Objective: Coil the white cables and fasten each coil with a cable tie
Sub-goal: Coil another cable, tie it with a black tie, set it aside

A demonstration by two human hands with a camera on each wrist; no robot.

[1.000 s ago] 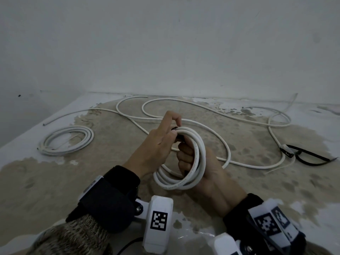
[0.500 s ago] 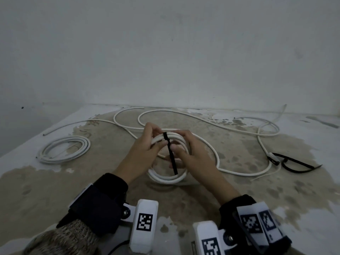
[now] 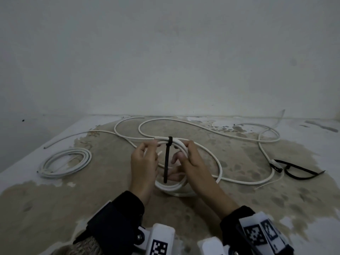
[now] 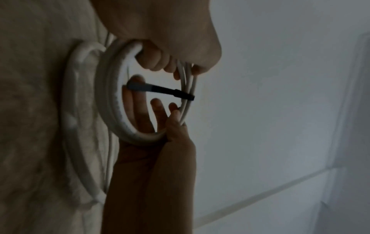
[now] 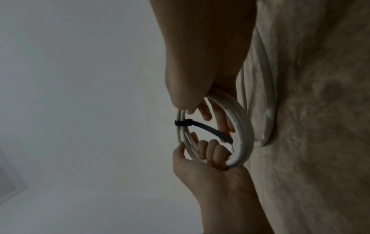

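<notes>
I hold a white cable coil (image 3: 175,186) up off the floor, tilted toward me, with both hands. A black cable tie (image 3: 167,159) is looped round the coil's top strands, and its tail hangs down across the opening. My left hand (image 3: 150,147) grips the coil's upper left, fingers curled round the strands (image 4: 158,61). My right hand (image 3: 185,150) pinches the upper right part between thumb and fingers (image 4: 176,117). In the right wrist view the cable tie (image 5: 202,126) crosses the coil (image 5: 243,126) between the two hands.
A finished white coil (image 3: 66,162) lies on the floor at the left. Loose white cables (image 3: 202,127) snake across the stained floor behind and to the right. Black cable ties (image 3: 301,172) lie at the right. A white wall stands close behind.
The coil has turned from edge-on to facing me and moved forward. The tie's tail now hangs free across the opening. My right hand has shifted from inside the coil to its upper rim.
</notes>
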